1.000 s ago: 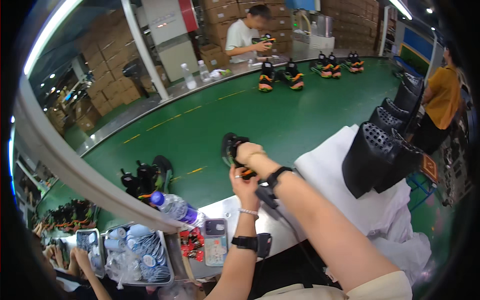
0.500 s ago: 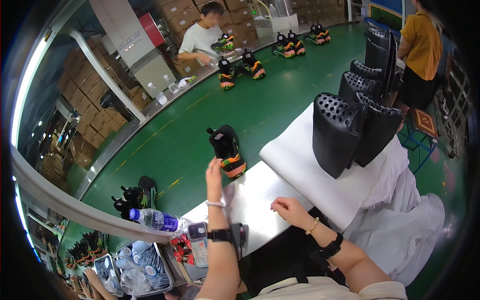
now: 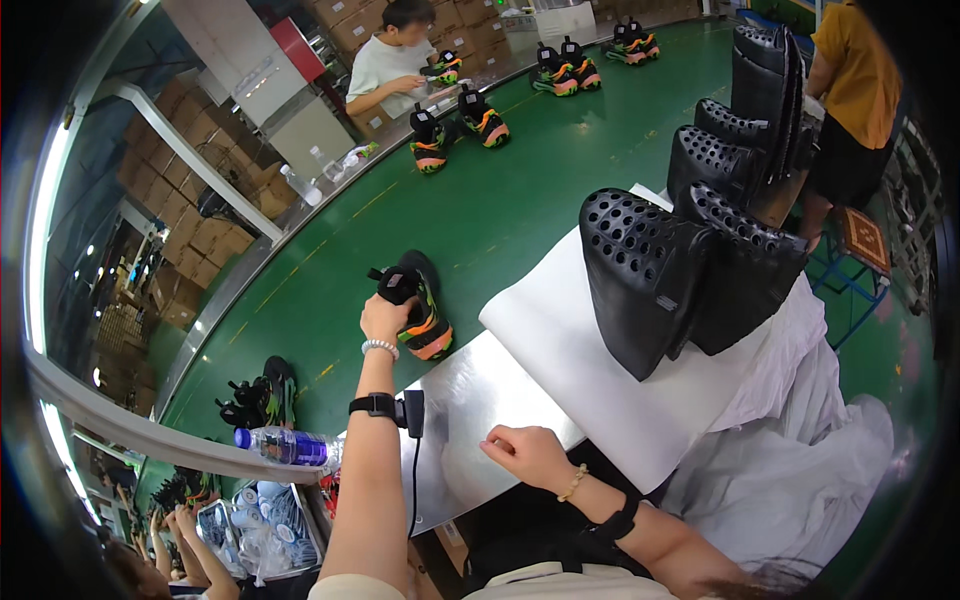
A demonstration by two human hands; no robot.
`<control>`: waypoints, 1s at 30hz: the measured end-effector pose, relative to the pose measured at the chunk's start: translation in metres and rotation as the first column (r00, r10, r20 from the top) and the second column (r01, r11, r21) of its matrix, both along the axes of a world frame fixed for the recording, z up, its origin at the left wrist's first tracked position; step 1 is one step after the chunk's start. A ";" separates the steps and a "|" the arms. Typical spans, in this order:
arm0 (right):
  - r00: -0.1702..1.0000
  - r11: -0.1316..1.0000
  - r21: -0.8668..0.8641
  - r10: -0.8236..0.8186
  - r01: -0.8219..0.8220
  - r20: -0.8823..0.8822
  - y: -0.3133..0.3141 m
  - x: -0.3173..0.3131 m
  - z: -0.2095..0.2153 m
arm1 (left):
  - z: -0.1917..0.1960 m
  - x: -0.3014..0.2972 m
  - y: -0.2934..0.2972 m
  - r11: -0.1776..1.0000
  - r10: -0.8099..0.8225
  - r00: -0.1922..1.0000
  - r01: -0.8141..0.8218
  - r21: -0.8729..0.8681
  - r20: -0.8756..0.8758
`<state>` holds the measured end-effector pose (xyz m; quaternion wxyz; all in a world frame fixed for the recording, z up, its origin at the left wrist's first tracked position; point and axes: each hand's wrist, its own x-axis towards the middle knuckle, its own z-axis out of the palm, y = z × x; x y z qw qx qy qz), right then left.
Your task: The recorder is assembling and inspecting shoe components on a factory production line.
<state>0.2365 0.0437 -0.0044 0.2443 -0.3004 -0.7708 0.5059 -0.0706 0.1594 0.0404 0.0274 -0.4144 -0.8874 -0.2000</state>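
A black sneaker (image 3: 428,312) with an orange, green and pink sole stands on the green belt, just past the metal table (image 3: 490,385). My left hand (image 3: 384,318) grips it at the collar, below the black tongue; its fingertips are hidden by the shoe. Over the metal surface hangs my right hand (image 3: 522,456), its fingers curled in and nothing visible in them. To the right, tall black perforated forms (image 3: 640,285) stand upright on white sheeting (image 3: 545,290).
More sneakers (image 3: 480,118) stand farther along the belt, and another pair (image 3: 262,395) is at the left. A purple-labelled bottle (image 3: 290,446) lies beside the white rail (image 3: 170,430). A tray of blue-white items (image 3: 265,525) is below. Two people work across and at right.
My left hand has moved from the sneaker's side to a grip on its collar, and the shoe has turned slightly. My right hand stays curled over the metal. The whole view has shifted.
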 end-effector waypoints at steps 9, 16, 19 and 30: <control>0.995 0.999 0.038 0.023 -0.020 -0.093 0.003 0.008 -0.002 | -0.029 -0.035 0.000 0.915 -0.282 0.925 0.178 0.363 0.257; 0.995 0.997 0.075 -0.030 0.037 -0.092 -0.001 0.008 -0.003 | -0.013 -0.024 0.007 0.994 -0.005 1.000 0.009 0.110 -0.029; 0.994 0.994 0.090 -0.047 0.056 -0.098 -0.004 0.008 -0.004 | -0.012 -0.014 0.004 0.989 0.065 0.998 -0.063 0.130 -0.009; 0.990 0.979 0.165 -0.108 0.122 -0.090 -0.002 0.002 -0.004 | -0.022 0.067 -0.066 0.626 -0.293 0.942 0.318 0.712 -0.163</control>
